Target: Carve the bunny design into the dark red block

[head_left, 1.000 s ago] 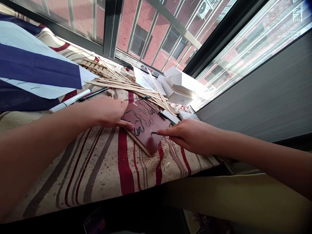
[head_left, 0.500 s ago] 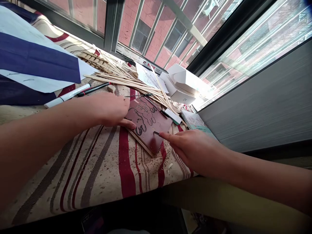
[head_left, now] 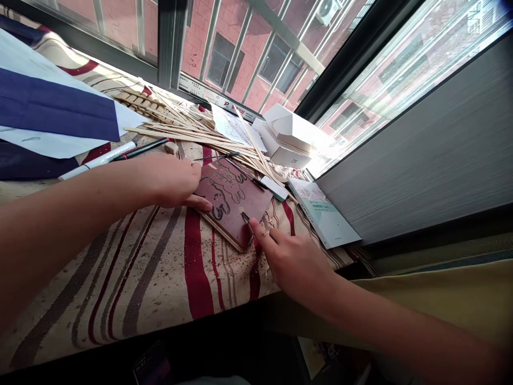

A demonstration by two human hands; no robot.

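A dark red wooden board (head_left: 234,200) with a carved cartoon figure lies on a striped cloth (head_left: 160,272). My left hand (head_left: 172,179) rests on the board's left edge, fingers curled and thumb pressed along the near edge, holding it in place. My right hand (head_left: 292,256) grips a small carving tool (head_left: 245,218) whose dark tip touches the board's near right part, next to the carved lines. Wood shavings lie scattered around the board.
Thin wooden strips (head_left: 192,128) are piled behind the board. A white marker (head_left: 98,160) and a black pen (head_left: 140,148) lie at left, by blue and white paper (head_left: 56,112). A white box (head_left: 286,139) and a booklet (head_left: 326,214) are at right. Window bars stand behind.
My right hand has swung from the board's right side toward me and now reaches the board from the near side, with the tool tip further left. The booklet has come into view. The left hand stays.
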